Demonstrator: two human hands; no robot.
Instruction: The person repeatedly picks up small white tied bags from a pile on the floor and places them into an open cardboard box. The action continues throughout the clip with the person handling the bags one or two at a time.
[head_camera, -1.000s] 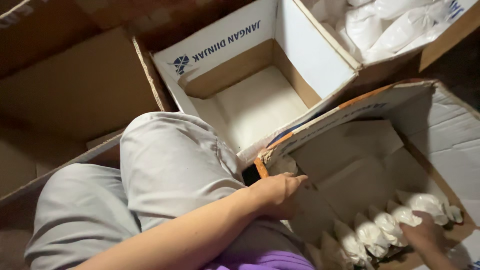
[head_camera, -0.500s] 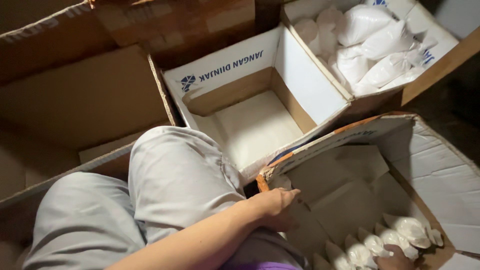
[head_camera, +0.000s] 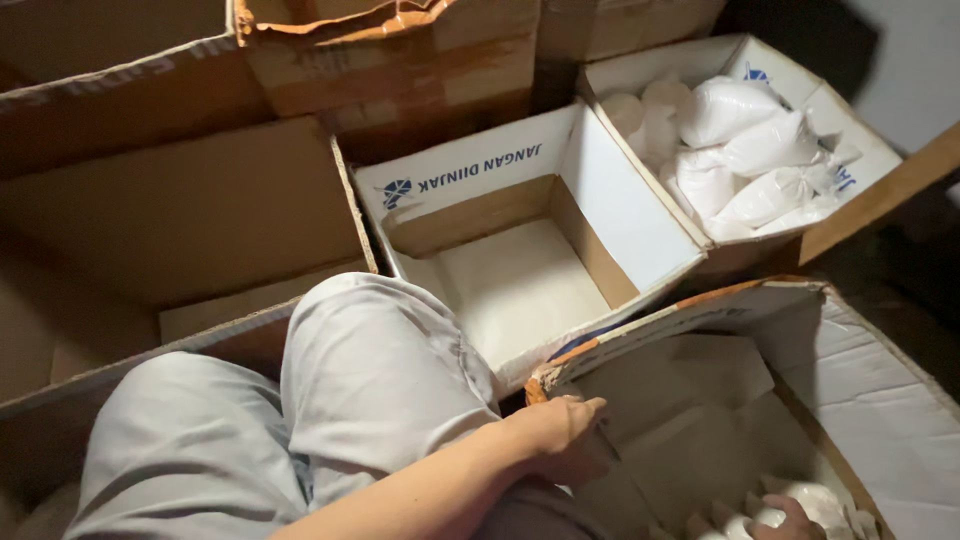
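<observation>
From the head view, I take the near box (head_camera: 880, 400), the big brown carton with a white-lined flap at lower right, as my landmark. My left hand (head_camera: 560, 435) rests on its near rim, fingers curled loosely over the cardboard edge; it steadies the carton and holds nothing else. My right hand (head_camera: 790, 518) is down inside that box at the bottom edge of the picture, knuckles just showing among the white wrapped pieces (head_camera: 815, 497). I cannot tell whether it is closed on one or only touching them.

Those pieces sit at the bottom of the near box, below a sheet of brown packing paper (head_camera: 690, 400). I judge them light, rounded and probably fragile under thin, slippery film, so I would cup one around its widest part rather than pinch the wrapping.

Beyond the near box, touching its far flap, stands 1 empty white carton (head_camera: 520, 290), open at the top, nothing in it but a bare floor. Behind and to the right of that, further from the near box, 1 more open carton (head_camera: 850, 130) holds a heap of white plastic bags (head_camera: 760, 150), soft-looking and knotted. Left of the near box, my knee in grey trousers (head_camera: 370, 380) presses between flattened brown cardboard (head_camera: 180, 210).
</observation>
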